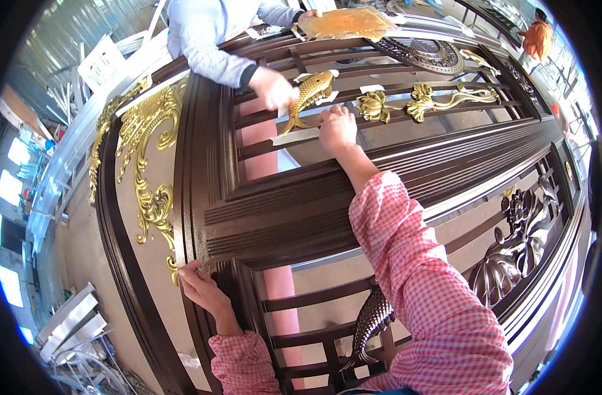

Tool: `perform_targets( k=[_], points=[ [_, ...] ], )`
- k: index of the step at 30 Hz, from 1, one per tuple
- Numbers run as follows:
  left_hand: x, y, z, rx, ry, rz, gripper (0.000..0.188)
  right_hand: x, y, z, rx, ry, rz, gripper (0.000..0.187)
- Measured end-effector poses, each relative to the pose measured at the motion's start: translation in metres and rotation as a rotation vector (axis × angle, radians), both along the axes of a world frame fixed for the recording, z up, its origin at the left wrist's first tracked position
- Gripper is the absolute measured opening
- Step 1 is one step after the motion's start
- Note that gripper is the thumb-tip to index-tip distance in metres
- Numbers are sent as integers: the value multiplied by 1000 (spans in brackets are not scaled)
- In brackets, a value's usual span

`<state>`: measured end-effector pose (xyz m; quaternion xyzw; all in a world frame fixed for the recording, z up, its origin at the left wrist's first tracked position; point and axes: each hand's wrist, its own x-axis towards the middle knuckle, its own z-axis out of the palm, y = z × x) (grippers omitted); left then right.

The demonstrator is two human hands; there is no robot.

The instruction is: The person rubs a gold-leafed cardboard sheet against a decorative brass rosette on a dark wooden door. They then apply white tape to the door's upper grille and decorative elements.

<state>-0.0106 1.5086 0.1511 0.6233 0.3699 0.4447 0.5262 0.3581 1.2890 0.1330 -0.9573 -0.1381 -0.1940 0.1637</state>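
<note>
A dark brown metal gate panel [284, 234] with raised mouldings and bars lies before me. My right hand [338, 128] is curled closed over an upper bar, beside the tail of a gold fish ornament [311, 95]. A pale strip [296, 136] lies along the bar up to that hand; whatever the fingers hold is hidden. To its right sits a gold lotus flower [375, 107] with pale scraps at its edge. At the left my left hand [207, 291] rests with fingers apart on the frame edge, near the lower end of a gold scroll ornament [155, 204].
Across the panel, a co-worker's hand [273, 89] reaches to the fish; their other hand holds an amber sheet [346, 24]. Below lie a dark fish [373, 322] and dark lotus [508, 263]. Metal offcuts [74, 322] lie on the left floor. Another person [536, 38] stands far right.
</note>
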Motion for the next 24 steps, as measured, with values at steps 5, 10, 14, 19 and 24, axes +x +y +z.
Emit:
perform_targets(
  k=[5,10,14,19,24],
  points=[
    [4,-5,4,-23,-17,-28,49,10,-10,-5,21,64,-17,10],
    [0,-2,2,-30,-6,-18,48,3,-3,0,61,120,34,14],
    [3,-1,-2,5,-24,-19,50,3,-4,1,74,78,55,12],
    [2,0,-2,2,-22,-8,50,0,-11,7,19,111,69,7],
    [2,-1,-2,4,-22,-11,49,-7,-19,11,-4,86,190,11]
  ],
)
